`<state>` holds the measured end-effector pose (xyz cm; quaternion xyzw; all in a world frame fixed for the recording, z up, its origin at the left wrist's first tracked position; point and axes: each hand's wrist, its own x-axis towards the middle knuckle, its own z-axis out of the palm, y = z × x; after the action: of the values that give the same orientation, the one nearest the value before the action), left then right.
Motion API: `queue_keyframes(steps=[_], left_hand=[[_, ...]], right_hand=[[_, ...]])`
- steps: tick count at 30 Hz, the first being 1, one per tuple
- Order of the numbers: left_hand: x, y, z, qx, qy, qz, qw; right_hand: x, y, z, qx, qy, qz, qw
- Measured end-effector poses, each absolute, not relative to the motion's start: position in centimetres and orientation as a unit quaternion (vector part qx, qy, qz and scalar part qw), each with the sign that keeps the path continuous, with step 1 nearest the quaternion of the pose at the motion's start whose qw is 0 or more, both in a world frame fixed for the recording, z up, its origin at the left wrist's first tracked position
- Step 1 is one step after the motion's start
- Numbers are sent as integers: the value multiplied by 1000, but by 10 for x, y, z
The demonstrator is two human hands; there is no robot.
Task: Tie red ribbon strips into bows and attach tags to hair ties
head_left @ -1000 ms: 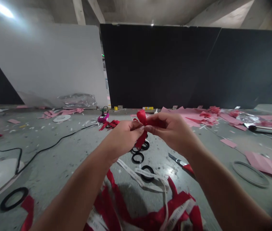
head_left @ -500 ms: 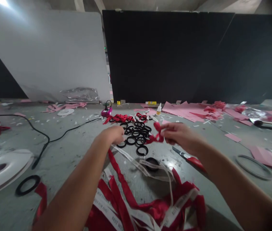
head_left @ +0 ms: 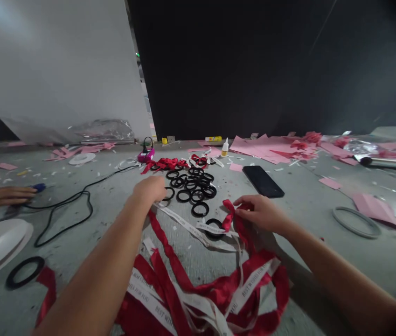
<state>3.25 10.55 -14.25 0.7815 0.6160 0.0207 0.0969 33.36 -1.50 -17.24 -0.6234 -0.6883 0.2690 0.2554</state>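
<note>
My left hand [head_left: 150, 190] is closed low over the table beside the black rings [head_left: 184, 195]. A red ribbon [head_left: 163, 240] and a white printed ribbon [head_left: 180, 221] run up beneath it; its fingertips are hidden. My right hand [head_left: 259, 211] pinches a red satin ribbon strip [head_left: 230, 212], whose end curls up left of the fingers. Just left of that strip, a black ring [head_left: 214, 234] lies partly under white ribbon. Nearest me is a tangled heap of red and white ribbons [head_left: 253, 282] printed "Best wishes for you".
A black phone [head_left: 263, 181] lies beyond my right hand. Red bows [head_left: 168, 163], a glue bottle [head_left: 225, 148] and pink paper [head_left: 257, 145] are at the back. At left are another person's hand [head_left: 3, 198], black cable [head_left: 87, 210], white spool [head_left: 5, 242] and black ring [head_left: 24, 271].
My right hand has come nearer me with the red ribbon. The phone shows now, and the red-handled knife is out of sight. Another person's hand has entered at left. My view has shifted.
</note>
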Motion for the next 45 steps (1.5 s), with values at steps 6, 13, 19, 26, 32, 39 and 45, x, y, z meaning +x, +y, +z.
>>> queue_keyframes(steps=[6, 13, 19, 26, 32, 39, 45], left_hand=[[46, 87, -115, 782, 621, 41, 39], [84, 52, -103, 842, 480, 115, 216], [114, 31, -114, 858, 398, 148, 289], [109, 28, -107, 797, 335, 142, 483], [109, 23, -101, 838, 301, 85, 447], [122, 8, -100, 875, 261, 96, 397], [128, 6, -107, 809, 316, 126, 479]], right_hand=[[331, -14, -183, -637, -729, 23, 248], [330, -16, -180, -608, -708, -33, 358], [307, -33, -173, -494, -793, 121, 336], [302, -35, -178, -524, -779, 27, 344], [303, -37, -176, -523, -769, -26, 367], [302, -37, -182, -540, -742, -45, 394], [305, -36, -181, -498, -749, -25, 436]])
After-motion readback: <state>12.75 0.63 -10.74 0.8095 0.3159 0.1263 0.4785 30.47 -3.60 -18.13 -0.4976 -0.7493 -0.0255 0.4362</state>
